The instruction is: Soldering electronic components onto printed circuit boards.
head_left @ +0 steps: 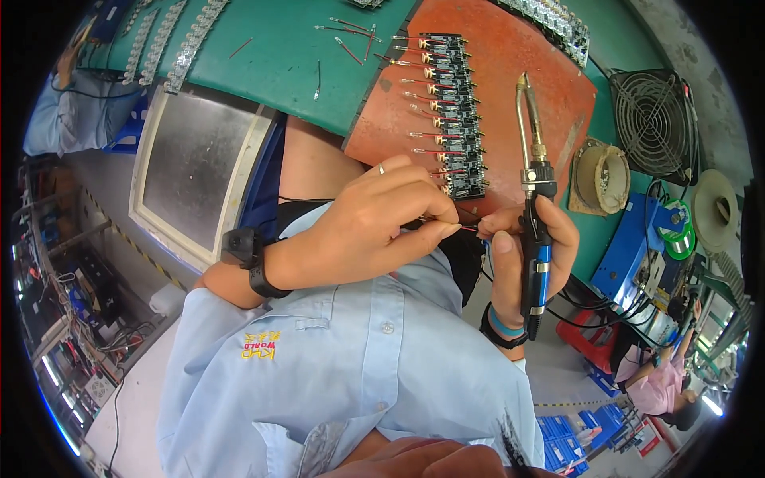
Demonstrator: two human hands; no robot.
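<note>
My left hand [390,219], with a ring on one finger, is closed in a pinch on a thin red wire [468,229]. Close by on the right, my right hand [550,239] wraps round a blue-and-black soldering iron [535,279]. Its metal tip points away from me, with a thin tube alongside. The thumb and forefinger of that hand meet near the wire's other end; whether they grip it is unclear. Just beyond both hands, a strip of black circuit boards [462,119] lies on a red-orange mat [518,36], with short wire leads along its left side.
Several loose wire leads [348,49] lie on the green bench top [279,56]. To the right are a round pot on a stand [602,179], a black fan [653,119], a blue device [629,247] and a green solder spool [680,239]. A framed panel [199,151] stands left.
</note>
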